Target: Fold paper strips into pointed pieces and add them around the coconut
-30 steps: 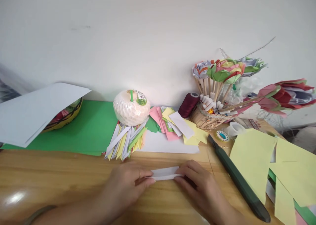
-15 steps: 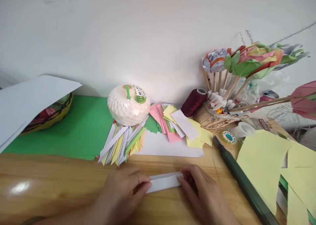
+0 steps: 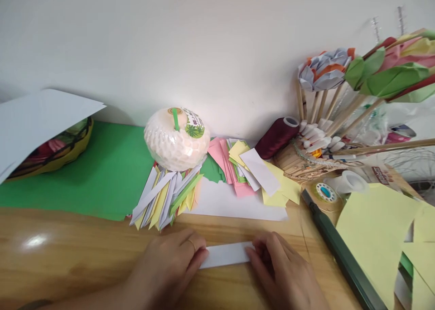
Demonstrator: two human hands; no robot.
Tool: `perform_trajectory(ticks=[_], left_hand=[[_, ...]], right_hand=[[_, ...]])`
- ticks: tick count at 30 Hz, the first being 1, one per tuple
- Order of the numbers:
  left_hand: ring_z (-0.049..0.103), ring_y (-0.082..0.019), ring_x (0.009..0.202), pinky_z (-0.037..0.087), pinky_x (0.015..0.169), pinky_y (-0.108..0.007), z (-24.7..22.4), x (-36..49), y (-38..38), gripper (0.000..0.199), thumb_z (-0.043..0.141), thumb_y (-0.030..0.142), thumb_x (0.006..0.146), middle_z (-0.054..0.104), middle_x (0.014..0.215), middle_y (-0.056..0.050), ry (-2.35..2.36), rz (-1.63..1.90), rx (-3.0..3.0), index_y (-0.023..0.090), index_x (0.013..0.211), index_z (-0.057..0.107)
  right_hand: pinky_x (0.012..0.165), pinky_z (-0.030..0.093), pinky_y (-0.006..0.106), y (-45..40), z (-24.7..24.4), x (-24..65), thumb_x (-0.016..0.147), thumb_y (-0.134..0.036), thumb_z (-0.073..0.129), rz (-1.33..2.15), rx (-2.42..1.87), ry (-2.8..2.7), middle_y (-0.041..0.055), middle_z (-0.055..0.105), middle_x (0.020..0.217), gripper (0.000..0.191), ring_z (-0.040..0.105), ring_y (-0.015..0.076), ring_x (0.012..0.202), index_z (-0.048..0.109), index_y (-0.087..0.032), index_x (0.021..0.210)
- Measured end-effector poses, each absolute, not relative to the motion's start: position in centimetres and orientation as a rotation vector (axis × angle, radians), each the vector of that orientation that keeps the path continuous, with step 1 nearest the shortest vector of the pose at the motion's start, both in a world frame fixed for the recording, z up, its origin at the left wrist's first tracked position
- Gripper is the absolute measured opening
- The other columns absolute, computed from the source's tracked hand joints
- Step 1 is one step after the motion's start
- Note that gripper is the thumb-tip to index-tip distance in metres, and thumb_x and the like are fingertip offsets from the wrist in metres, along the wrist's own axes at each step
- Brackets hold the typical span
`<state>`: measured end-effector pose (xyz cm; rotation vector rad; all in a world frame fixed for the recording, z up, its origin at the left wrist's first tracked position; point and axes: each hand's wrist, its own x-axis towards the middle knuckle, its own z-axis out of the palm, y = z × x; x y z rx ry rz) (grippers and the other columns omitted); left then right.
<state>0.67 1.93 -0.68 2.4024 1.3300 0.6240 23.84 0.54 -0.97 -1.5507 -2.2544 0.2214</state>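
The left hand (image 3: 174,262) pinches one end of the white strip (image 3: 227,254) between thumb and fingers; the right hand (image 3: 282,264), fingers curled, pinches the other. The strip spans between them over the table (image 3: 84,246). A second ago its fold gaped; now it looks flat.

I see 1 pale wall (image 3: 204,42) behind a glossy wood-grain tabletop (image 3: 84,251); 1 bright reflection (image 3: 35,241) shines at left, and the wall greys toward its top.

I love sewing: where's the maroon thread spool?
In the head view, the maroon thread spool lies right of centre, between the paper slips and the paper-flower basket.
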Motion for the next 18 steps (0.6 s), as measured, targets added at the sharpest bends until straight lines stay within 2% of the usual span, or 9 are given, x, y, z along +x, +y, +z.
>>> perform_trajectory(ticks=[9,15,18], left_hand=[[0.059,-0.012,0.048,0.042,0.045,-0.021,-0.26,1.10,2.16,0.044,0.024,0.018,0.097,0.059,0.059,0.003,1.322,0.647,2.561,0.020,0.066,0.055],[0.059,-0.012,0.053,0.041,0.048,-0.021,-0.21,0.95,2.14,0.039,0.027,0.014,0.094,0.060,0.063,0.003,1.322,0.566,2.560,0.020,0.067,0.055],[0.057,-0.012,0.054,0.039,0.048,-0.020,-0.34,1.23,2.12,0.028,0.038,0.021,0.092,0.060,0.068,0.004,1.416,0.450,2.474,0.021,0.071,0.056]], right_hand=[[0.046,0.043,0.023,0.43,-0.78,23.70,0.098,-0.037,0.032,0.262,-1.599,-2.256,-0.0020,0.056,0.061,0.030,0.059,0.0128,0.051,0.044,-0.024,0.075],[0.047,0.044,0.022,0.58,-0.62,23.98,0.097,-0.034,0.037,0.266,-1.573,-2.300,-0.0020,0.056,0.063,0.025,0.059,0.0131,0.054,0.045,-0.024,0.076],[0.050,0.045,0.023,0.59,-0.55,24.01,0.097,-0.033,0.036,0.270,-1.561,-2.310,-0.0014,0.056,0.065,0.025,0.060,0.0136,0.056,0.045,-0.023,0.076]])
